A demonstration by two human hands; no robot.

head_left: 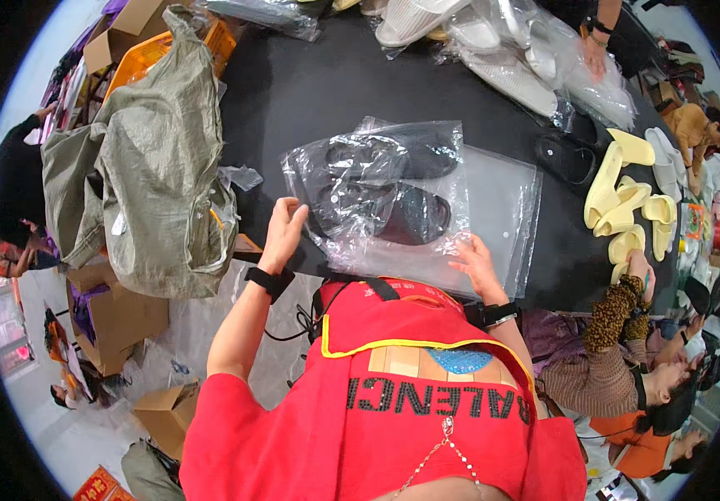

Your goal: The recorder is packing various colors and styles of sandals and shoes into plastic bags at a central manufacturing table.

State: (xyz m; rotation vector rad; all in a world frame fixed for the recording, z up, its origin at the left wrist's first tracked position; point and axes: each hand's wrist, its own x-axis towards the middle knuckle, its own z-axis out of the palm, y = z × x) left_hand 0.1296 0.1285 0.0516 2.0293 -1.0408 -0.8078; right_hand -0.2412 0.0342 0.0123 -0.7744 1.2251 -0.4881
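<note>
A clear plastic bag [374, 238] with a pair of black slippers [414, 215] inside lies on the black table in front of me. My left hand [283, 232] hovers by the bag's left edge, fingers stretched and thumb apart, holding nothing. At the bag's lower right corner is my right hand [479, 264], its fingers spread and seemingly touching the film. Under the filled bag, flat clear bags [506, 219] stick out to the right.
A grey-green woven sack [159, 167] stands at the left by an orange crate [139, 67]. Bagged white slippers [506, 79] fill the far right. Loose black slippers [566, 159] and yellow slippers [606, 188] lie right, where a co-worker's hand [640, 271] reaches in.
</note>
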